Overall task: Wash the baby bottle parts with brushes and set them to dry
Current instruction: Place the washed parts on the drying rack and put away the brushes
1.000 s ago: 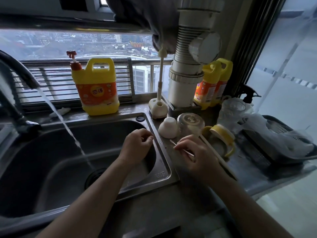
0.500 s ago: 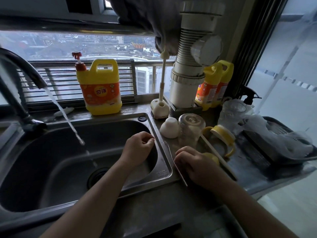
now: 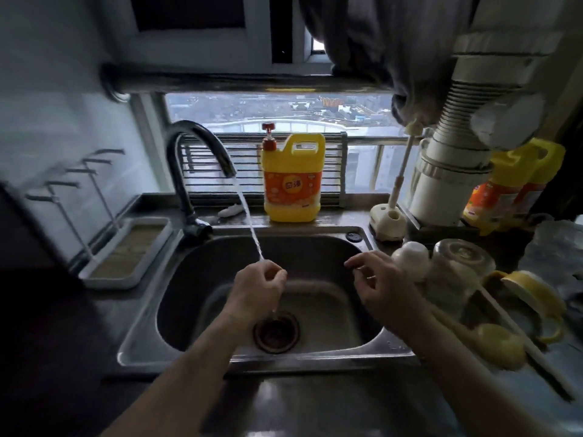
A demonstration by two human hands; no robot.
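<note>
Far left: drying rack, a shallow pale tray with thin upright pegs. Next, a dark curved faucet, running, with a thin rope of water slanting down onto the left hand. Moved there from the right rim of the sink within the last second. Fingers curled in, thumb against forefinger, as if pinching a small part. Too small to make out, so no telling whether anything is held.

Behind, on the ledge: a yellow jug of glossy hard plastic with a red pump.

Right hand: lifted off the counter and brought over the basin. Thin brush no longer in it, fingers loosely bent and released.

Likely meaning: scrubbing of that piece finished, rinsing begun, the rack still to come.

Basin of brushed steel, wet and smooth, with a round drain at the middle.

On the counter to the right, well apart from the rack: a white domed cap. Just beside it, a clear bottle standing mouth down, round base up. Then a yellow ring with handles. Nearest, a long pale brush lying flat, with a soft yellow sponge head.
</note>
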